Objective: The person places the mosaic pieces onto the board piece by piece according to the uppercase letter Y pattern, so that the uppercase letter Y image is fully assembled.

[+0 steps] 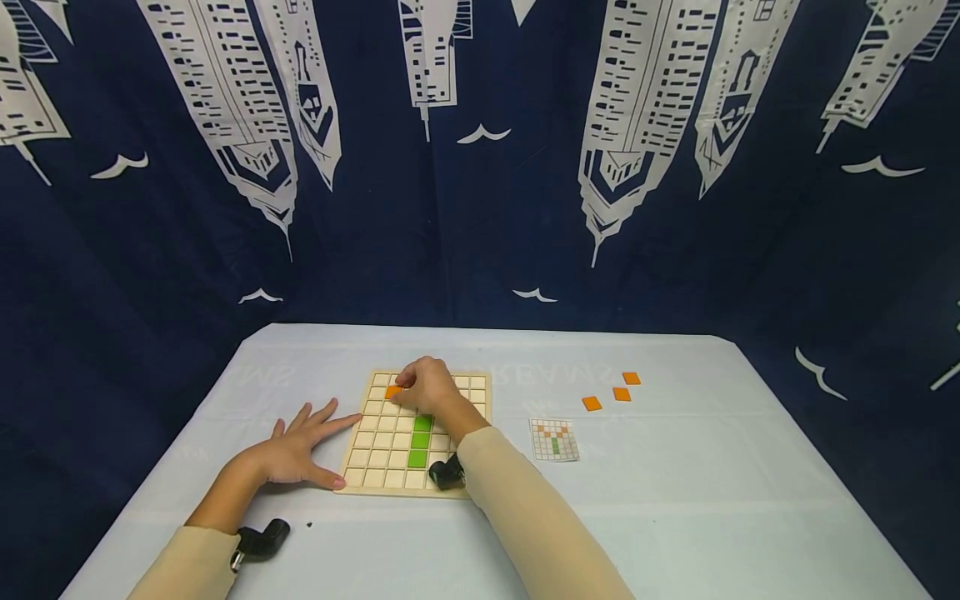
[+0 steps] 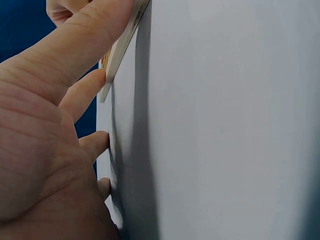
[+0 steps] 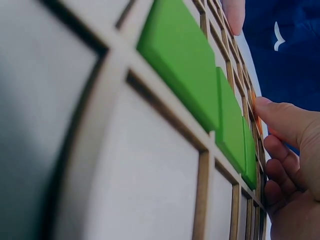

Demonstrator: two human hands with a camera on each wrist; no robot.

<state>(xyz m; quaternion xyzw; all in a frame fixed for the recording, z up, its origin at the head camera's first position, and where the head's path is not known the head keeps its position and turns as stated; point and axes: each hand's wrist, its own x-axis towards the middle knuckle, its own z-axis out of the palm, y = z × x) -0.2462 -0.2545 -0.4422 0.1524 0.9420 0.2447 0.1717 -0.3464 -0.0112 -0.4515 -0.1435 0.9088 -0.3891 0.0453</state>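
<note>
We see a white tabletop (image 1: 750, 533) carrying a wooden grid board (image 1: 375, 478). The left hand (image 1: 296, 450) spreads its fingers, thumb and forefinger touching the board's left edge; the right hand (image 1: 431, 387) reaches over the far part. Right of the board lie a printed card (image 1: 554, 455) and three loose orange tiles (image 1: 622, 394); green tiles (image 1: 417, 458) form a column on it. We find the pinched orange tile (image 1: 391, 392) — square, no long axis — over the far-left cells, just left of the right fingertips, that hand nearer.

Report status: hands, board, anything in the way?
Left hand spread, touching left edge of board. Right hand pinching orange tile near board's far left corner. Green tiles in one column. Right arm hides some board cells in head view.
</note>
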